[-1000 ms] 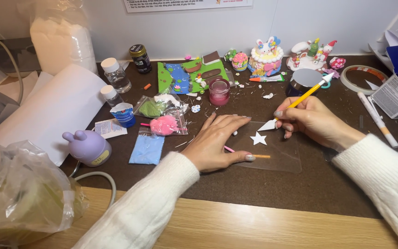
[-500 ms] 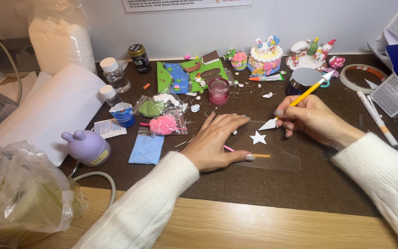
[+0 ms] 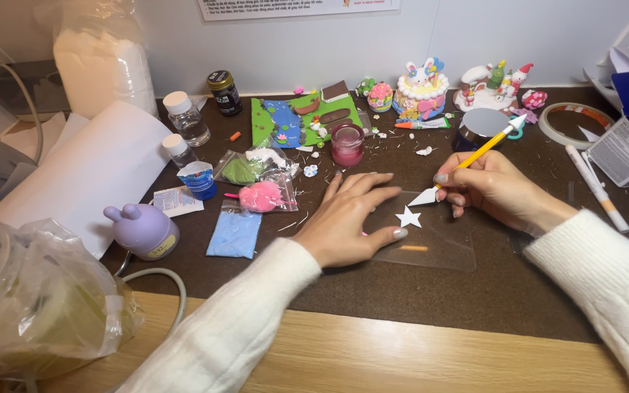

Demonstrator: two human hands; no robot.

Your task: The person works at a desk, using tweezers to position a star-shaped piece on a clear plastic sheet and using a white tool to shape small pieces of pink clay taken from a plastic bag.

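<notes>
Left hand [image 3: 349, 222] flat, fingers spread, grasping nothing, pinning the clear sheet [image 3: 431, 240]; right hand [image 3: 491, 188] clenches a yellow tool [image 3: 475, 154], tip beside the white star [image 3: 408, 217]; bare sheet beyond.

1. We see bright, even indoor light from above.
2. Our hands cast only soft, faint shadows on the dark mat [image 3: 475, 306].
3. The plastic bag [image 3: 30, 298] at lower left shows glare and looks slightly soft.
4. Edges bend a little; the centre stays sharp.
</notes>
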